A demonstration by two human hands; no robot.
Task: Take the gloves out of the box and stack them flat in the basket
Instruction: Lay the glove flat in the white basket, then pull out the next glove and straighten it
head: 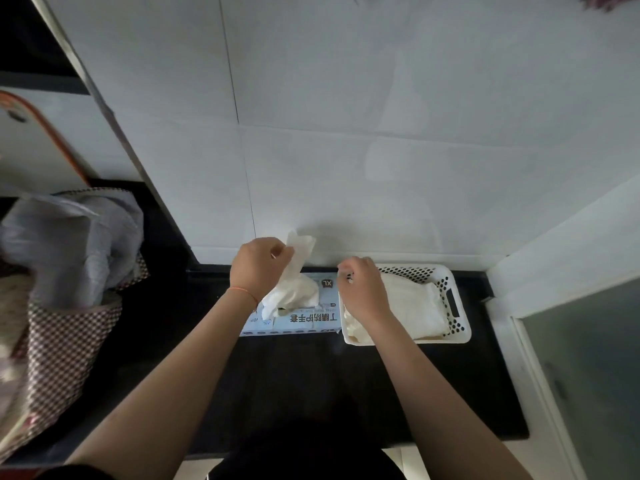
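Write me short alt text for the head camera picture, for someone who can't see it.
Seen from above, a person's left hand pulls a thin white glove up from a pale blue cardboard glove box on a black countertop. The right hand rests over folded white gloves in a white perforated plastic basket beside the box.

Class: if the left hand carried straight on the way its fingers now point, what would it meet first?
Probably the right hand: the left hand, pinching a white glove, points right towards it, though depth is unclear.
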